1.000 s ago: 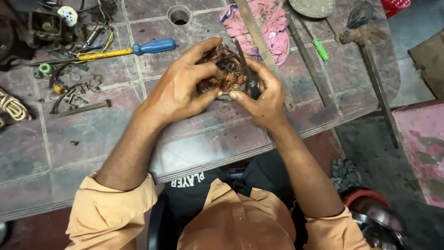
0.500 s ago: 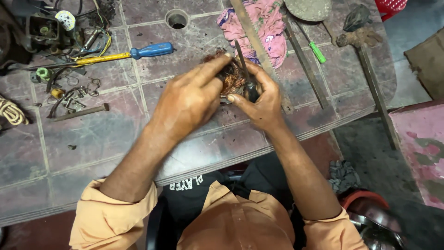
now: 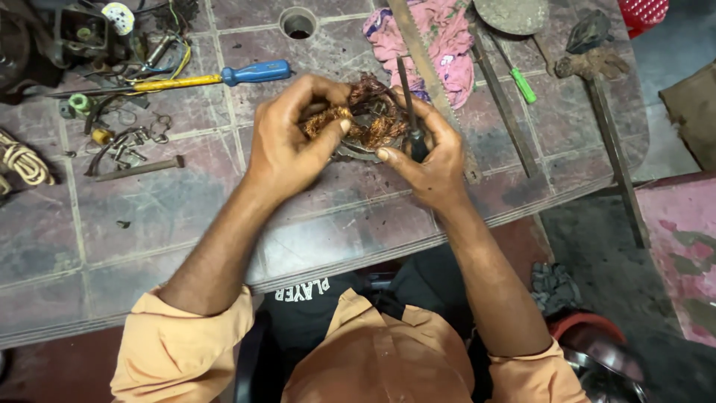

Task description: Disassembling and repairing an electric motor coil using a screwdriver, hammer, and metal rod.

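Note:
A round motor stator wound with copper wire (image 3: 371, 119) rests on the tiled worktop (image 3: 171, 216) in front of me. My left hand (image 3: 291, 145) grips its left side and pinches a tuft of copper wire between thumb and fingers. My right hand (image 3: 429, 160) steadies the right side and holds a thin dark-handled tool (image 3: 409, 112), its shaft pointing up and away over the windings. Part of the stator is hidden under both hands.
A blue-and-yellow screwdriver (image 3: 216, 77) lies to the upper left beside loose screws and wiring (image 3: 127, 138). A pink rag (image 3: 432, 41), a long flat file (image 3: 429, 78), a green-handled tool (image 3: 522, 83) and a hammer (image 3: 597, 75) lie to the right. The table edge runs just below my wrists.
My left hand has shifted from covering the top of the stator to pinching a tuft of copper wire at its left. The tool in my right hand stays upright.

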